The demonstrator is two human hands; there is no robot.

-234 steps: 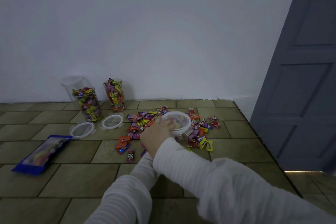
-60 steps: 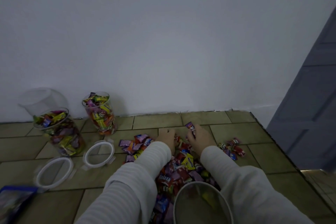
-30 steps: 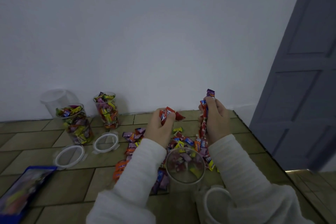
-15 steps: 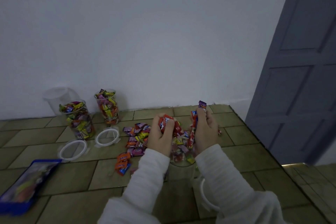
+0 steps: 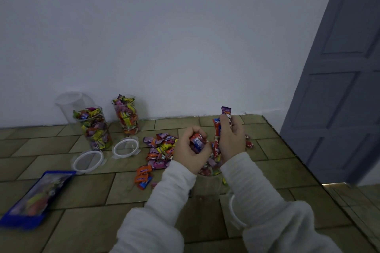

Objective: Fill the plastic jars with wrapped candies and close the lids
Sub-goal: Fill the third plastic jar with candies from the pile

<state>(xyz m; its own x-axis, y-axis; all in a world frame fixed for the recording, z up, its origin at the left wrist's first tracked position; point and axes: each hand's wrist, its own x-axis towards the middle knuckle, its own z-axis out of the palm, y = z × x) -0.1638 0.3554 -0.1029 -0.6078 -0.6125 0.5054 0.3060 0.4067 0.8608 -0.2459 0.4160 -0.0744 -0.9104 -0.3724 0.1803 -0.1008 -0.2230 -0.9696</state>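
Left hand (image 5: 190, 153) curled round a small fistful of wrapped candies (image 5: 196, 141), a red-and-blue one poking out on top. Right hand (image 5: 232, 139) gripping a bigger bunch (image 5: 216, 129), long red wrappers sticking up past the fingers with a purple one at the very top. Both hands close together, right above the mouth of a clear plastic jar (image 5: 207, 187) standing upright on the tiled floor (image 5: 86, 220). A few candies already showing inside near the rim, though mostly hidden by the wrists. White ribbed sleeves (image 5: 170, 191) on both arms. Just right of that jar, a white lid ring (image 5: 232, 209) lying flat, half covered by the right sleeve.

Loose pile of candies (image 5: 160, 150) scattered on the floor left of the hands, purple, yellow and orange, plus a couple of orange ones (image 5: 143, 176) a bit nearer the camera. A few red ones peeking out to the right of the right hand.

Further left, near the wall: two jars stuffed full, the nearer (image 5: 93, 129) and the farther (image 5: 125, 116), both without lids. Two lids (image 5: 88, 160) (image 5: 125, 148) lying flat on the floor just in front of them. An empty clear jar (image 5: 71, 101) behind the nearer full one. Blue candy bag (image 5: 37, 197) lying flat at the far left. Grey door (image 5: 339, 88) on the right.
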